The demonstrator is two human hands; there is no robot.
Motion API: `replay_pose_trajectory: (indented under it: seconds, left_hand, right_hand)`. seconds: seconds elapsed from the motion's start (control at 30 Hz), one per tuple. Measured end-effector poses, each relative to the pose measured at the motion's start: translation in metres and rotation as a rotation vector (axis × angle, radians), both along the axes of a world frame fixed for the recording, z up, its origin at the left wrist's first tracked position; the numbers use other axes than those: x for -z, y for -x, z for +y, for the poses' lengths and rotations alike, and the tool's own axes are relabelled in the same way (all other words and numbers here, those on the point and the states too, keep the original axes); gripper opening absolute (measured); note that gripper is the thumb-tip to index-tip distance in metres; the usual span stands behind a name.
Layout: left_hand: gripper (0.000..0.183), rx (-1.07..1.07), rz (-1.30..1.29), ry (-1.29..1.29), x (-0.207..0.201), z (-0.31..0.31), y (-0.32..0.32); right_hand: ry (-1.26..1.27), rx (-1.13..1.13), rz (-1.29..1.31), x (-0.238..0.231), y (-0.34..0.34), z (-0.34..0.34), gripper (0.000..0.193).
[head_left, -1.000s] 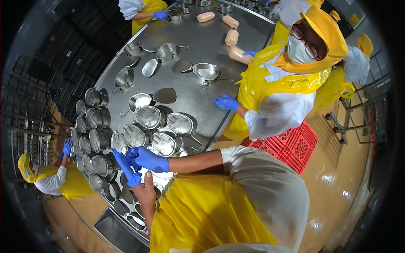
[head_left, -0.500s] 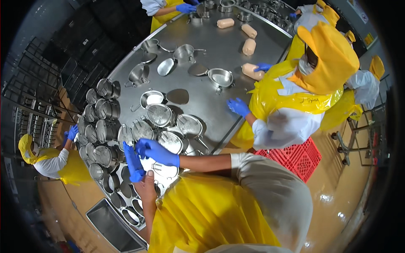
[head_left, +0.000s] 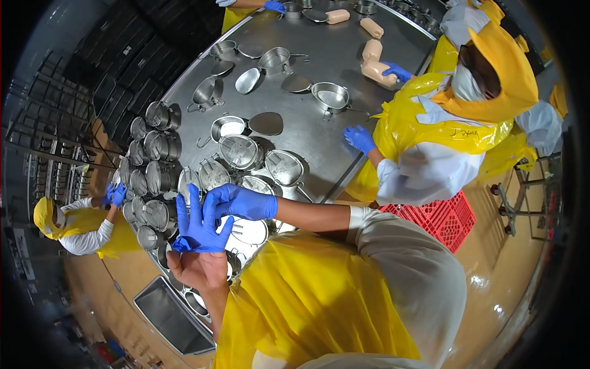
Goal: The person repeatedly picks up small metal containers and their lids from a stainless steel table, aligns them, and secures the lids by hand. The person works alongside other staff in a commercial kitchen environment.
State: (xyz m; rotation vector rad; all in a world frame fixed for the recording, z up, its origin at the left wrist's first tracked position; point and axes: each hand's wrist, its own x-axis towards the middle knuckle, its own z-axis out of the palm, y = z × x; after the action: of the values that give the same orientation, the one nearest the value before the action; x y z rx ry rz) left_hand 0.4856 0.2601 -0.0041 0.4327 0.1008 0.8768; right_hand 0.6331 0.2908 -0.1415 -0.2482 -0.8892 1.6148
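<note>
My left hand (head_left: 203, 269) is raised at the near edge of the metal table, its bare palm and thumb showing. A blue disposable glove (head_left: 201, 237) sits partway over its outstretched fingers, bunched at the cuff. The glove's thumb sticks out on the right, apart from my bare thumb. My right hand (head_left: 246, 203), fully gloved in blue, reaches across from the right and pinches a fingertip of that glove. Behind and below both hands stand round metal moulds (head_left: 239, 152) with lids, several partly hidden by my hands.
Open metal moulds (head_left: 330, 96) and loose oval lids (head_left: 266, 123) lie farther out on the steel table (head_left: 307, 58). A co-worker (head_left: 430, 135) at the right touches pale pink meat logs (head_left: 378, 74). Another person (head_left: 86, 227) stands left. A metal tub (head_left: 175, 317) and red crate (head_left: 439, 221) flank me.
My left hand has turned and its fingers have spread inside the glove. My right hand has shifted slightly up and right. The co-worker's meat log now sits against another log.
</note>
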Motion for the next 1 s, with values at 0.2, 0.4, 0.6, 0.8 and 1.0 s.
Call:
replay_pose_trajectory:
  seconds: [0.2,0.4,0.6,0.8,1.0]
  left_hand:
    - [0.113,0.035,-0.063,0.036,0.002,0.009,0.004]
    - [0.109,0.045,-0.123,0.047,0.0,0.014,0.007]
    - [0.103,0.154,-0.258,0.077,0.019,0.017,0.018]
    - [0.105,-0.032,0.078,-0.17,0.007,0.029,0.01]
    - [0.114,-0.056,0.384,-0.469,-0.021,0.062,-0.061]
  right_hand:
    - [0.009,-0.018,0.04,-0.011,0.002,0.001,0.021]
    - [-0.112,-0.015,-0.018,-0.022,-0.004,0.008,0.025]
    - [-0.311,0.143,-0.474,-0.022,-0.003,0.001,0.034]
    - [-0.021,0.03,-0.13,-0.033,-0.015,0.007,0.031]
    - [0.194,0.254,0.117,-0.074,-0.065,0.005,0.038]
